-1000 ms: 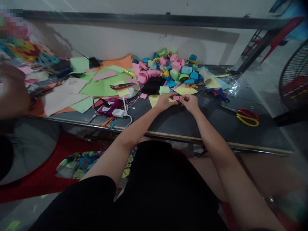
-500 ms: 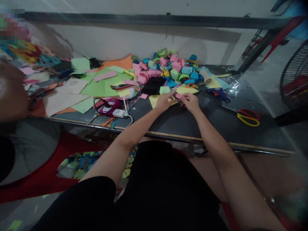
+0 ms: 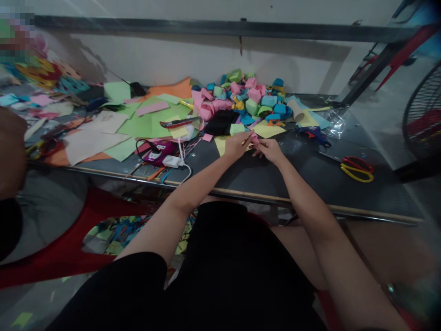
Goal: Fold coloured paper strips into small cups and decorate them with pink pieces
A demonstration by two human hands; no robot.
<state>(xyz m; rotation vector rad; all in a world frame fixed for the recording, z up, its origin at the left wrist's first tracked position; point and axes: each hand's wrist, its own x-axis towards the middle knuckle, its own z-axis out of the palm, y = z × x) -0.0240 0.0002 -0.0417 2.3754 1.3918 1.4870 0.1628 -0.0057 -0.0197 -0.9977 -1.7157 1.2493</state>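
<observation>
Between my two hands is a small piece of pink paper (image 3: 254, 138), curled or folded, held just above the dark table (image 3: 248, 177). My left hand (image 3: 237, 145) pinches its left side, and the fingers of my right hand (image 3: 269, 150) close on its right side. Under and behind the hands lie yellow paper sheets (image 3: 270, 129) and a light green paper piece (image 3: 237, 128). A black flat object (image 3: 220, 122) rests just behind my left hand. Farther back rises a heap of folded paper pieces (image 3: 253, 95) in pink, blue, green and yellow.
Right of my hands lie a blue glue gun (image 3: 314, 135) and red-and-yellow-handled scissors (image 3: 357, 169). On the left are a purple power strip (image 3: 159, 154), a white plug (image 3: 172, 161), a utility knife (image 3: 181, 122) and green sheets (image 3: 144, 124). Another person's arm (image 3: 12, 151) is at far left.
The pink paper, flatter before, now stands more upright and curled between my fingers. The other person's arm at far left has shifted left and lower, uncovering a scissors handle.
</observation>
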